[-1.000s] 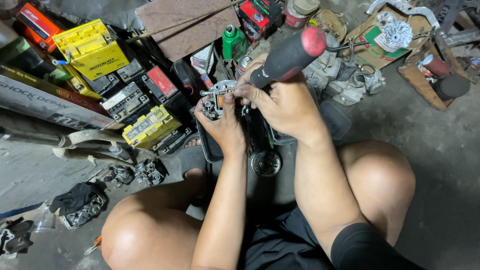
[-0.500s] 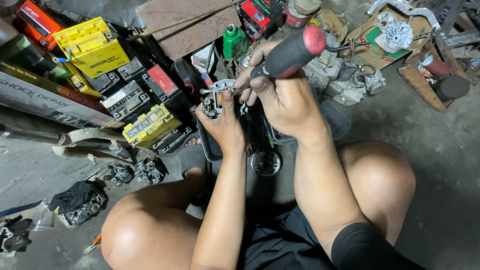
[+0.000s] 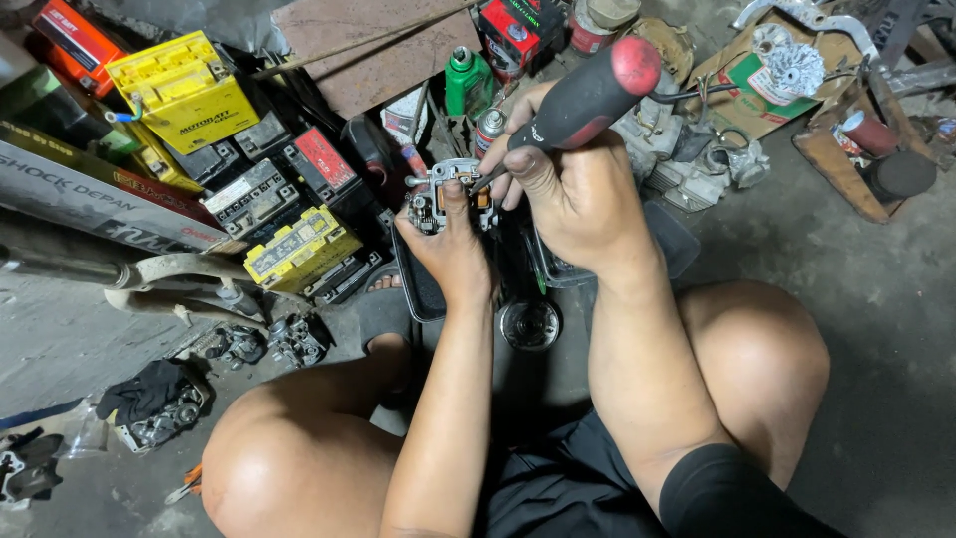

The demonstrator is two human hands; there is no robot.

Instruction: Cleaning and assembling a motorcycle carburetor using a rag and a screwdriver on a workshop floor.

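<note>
My left hand grips a small metal and plastic switch-like part from below, thumb laid over its face. My right hand is wrapped around a screwdriver with a black handle and red cap; its shaft points down-left and the tip meets the part. Both hands hover above a dark tray on the floor between my knees. A round metal piece lies just under my wrists.
Several yellow, black and red batteries are stacked at the left. A green bottle, spray can, engine parts and a cardboard box sit behind. Loose metal parts and a black rag lie left of my knee.
The screwdriver handle has tilted slightly and my right hand has shifted a little on the part. My left hand keeps the same hold.
</note>
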